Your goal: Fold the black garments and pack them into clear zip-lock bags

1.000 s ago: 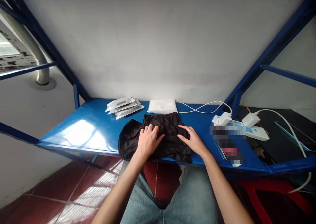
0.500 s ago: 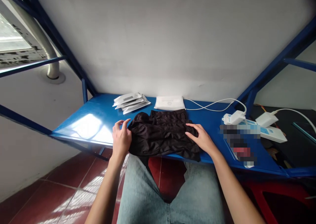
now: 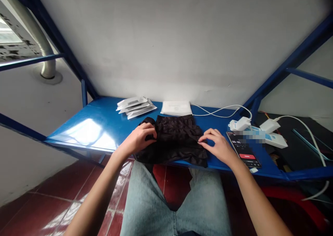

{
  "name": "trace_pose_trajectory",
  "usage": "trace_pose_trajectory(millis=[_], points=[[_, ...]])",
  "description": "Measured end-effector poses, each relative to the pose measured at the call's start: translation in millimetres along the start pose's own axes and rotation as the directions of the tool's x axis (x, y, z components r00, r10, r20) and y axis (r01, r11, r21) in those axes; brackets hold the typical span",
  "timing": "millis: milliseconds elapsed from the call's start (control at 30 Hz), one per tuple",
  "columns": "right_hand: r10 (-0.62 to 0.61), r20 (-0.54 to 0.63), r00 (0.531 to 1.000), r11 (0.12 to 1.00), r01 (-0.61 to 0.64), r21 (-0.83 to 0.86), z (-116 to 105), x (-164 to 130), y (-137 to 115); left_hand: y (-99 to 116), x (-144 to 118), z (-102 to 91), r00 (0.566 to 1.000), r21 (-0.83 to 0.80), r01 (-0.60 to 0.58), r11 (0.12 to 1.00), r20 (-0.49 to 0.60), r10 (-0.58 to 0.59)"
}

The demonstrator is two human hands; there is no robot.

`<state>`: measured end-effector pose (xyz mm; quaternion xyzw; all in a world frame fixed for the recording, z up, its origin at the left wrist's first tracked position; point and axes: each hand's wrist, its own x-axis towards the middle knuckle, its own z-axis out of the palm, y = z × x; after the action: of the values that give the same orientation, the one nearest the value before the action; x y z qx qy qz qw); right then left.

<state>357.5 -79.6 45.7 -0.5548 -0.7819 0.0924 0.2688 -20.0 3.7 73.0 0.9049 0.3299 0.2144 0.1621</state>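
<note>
A crumpled black garment [image 3: 177,142] of thin, stretchy-looking cloth lies on the blue tabletop [image 3: 104,111], near its front edge. My left hand [image 3: 142,138] is over the garment's left part, thumb and fingers curled together on the cloth. At the right edge, my right hand [image 3: 214,144] pinches the fabric between thumb and fingertips. Folds run across the middle, and the garment's exact kind is unclear.
Several flat plastic-wrapped packets [image 3: 135,106] and a white packet [image 3: 176,108] lie along the wall. To the right are a phone [image 3: 244,151], a power strip [image 3: 275,138] with white chargers and a white cable [image 3: 215,111].
My left hand has moved right, onto the cloth, and its fingers have closed. My right hand has shifted to the garment's right edge and pinched it. The view has turned slightly.
</note>
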Motion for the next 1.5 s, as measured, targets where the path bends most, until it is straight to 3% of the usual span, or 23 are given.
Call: trace_pose_trajectory(millis=[133,200,300,367,433,500,600,800,867,967,1067,1167,1300,1400,1500], points=[[-0.025,0.187,0.982,0.995,0.006,0.101,-1,-47,-2,8,-39,-4.8,0.965,-0.159,0.072,0.985,0.262,-0.028],[-0.013,0.255,0.967,0.988,-0.026,0.151,0,-60,2,5,-44,-3.1,0.946,-0.18,0.149,0.972,0.313,-0.087],[-0.002,0.122,0.993,0.987,-0.018,0.161,-1,-49,13,-5,-26,3.7,0.973,-0.081,0.197,0.977,0.138,-0.185],[-0.02,0.0,1.0,0.996,0.02,0.09,0,-26,23,-13,-1,12.1,0.992,0.042,0.126,0.991,0.009,-0.127],[-0.056,-0.001,0.998,0.998,0.056,-0.004,4,0,32,-19,25,22.9,0.998,0.176,0.055,0.983,0.011,-0.058],[-0.053,0.057,0.997,0.997,0.056,-0.058,10,20,41,-24,47,32.6,0.995,0.265,0.044,0.963,0.077,-0.066],[0.011,0.033,0.999,0.998,-0.009,-0.066,19,44,52,-31,70,37.2,0.988,0.312,0.106,0.944,0.072,-0.134],[0.131,-0.142,0.981,0.99,-0.136,-0.024,23,107,67,-34,112,16.3,0.933,0.386,0.361,0.849,-0.149,-0.329],[0.17,-0.215,0.962,0.984,-0.178,-0.022,28,123,59,-28,119,17.9,0.9,0.4,0.436,0.807,-0.214,-0.38],[0.146,-0.266,0.953,0.987,-0.158,-0.025,50,124,30,-11,109,42.5,0.88,0.412,0.473,0.779,-0.256,-0.4],[0.097,-0.079,0.992,0.993,-0.101,-0.054,81,100,-3,5,81,82.6,0.896,0.441,0.444,0.78,-0.222,-0.385],[0.135,0.169,0.976,0.979,-0.105,-0.174,99,76,-22,9,56,109.1,0.907,0.459,0.421,0.783,-0.183,-0.38],[0.206,0.271,0.94,0.954,-0.131,-0.269,94,72,-33,13,44,102.0,0.926,0.45,0.375,0.81,-0.144,-0.348],[0.19,0.216,0.958,0.962,-0.138,-0.237,91,79,-57,24,35,87.7,0.893,0.449,0.45,0.772,-0.21,-0.398],[0.102,0.132,0.986,0.989,-0.085,-0.123,104,82,-87,29,19,85.6,0.85,0.418,0.527,0.74,-0.243,-0.468]])
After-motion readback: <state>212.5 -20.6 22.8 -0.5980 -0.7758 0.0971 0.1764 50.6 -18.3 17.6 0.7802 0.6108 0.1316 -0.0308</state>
